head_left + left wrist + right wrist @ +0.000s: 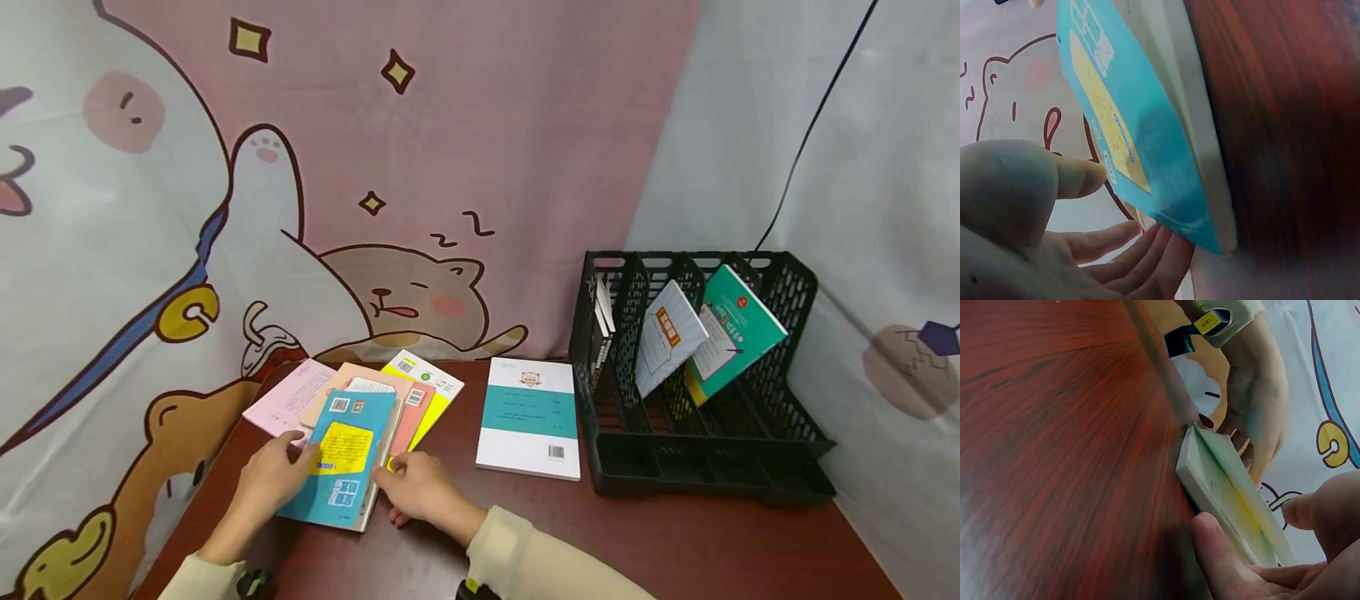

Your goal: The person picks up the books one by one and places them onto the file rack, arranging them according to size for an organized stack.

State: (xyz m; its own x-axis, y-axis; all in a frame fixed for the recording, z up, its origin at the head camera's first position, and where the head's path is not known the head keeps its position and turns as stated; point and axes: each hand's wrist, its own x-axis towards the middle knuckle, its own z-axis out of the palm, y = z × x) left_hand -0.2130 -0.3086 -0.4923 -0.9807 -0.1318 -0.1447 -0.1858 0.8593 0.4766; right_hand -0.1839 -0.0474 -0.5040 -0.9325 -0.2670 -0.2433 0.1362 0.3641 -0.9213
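The left hand (273,477) and right hand (429,490) each grip a side edge of the blue book (347,454). Its long axis runs away from the wrists, far end slanting right. It overlaps fanned books (408,427) on the left of the reddish-brown surface (675,533); rightward are a white-and-teal book (529,417) and black rack (622,482). Cartoon-printed cloth (525,125) hangs behind.
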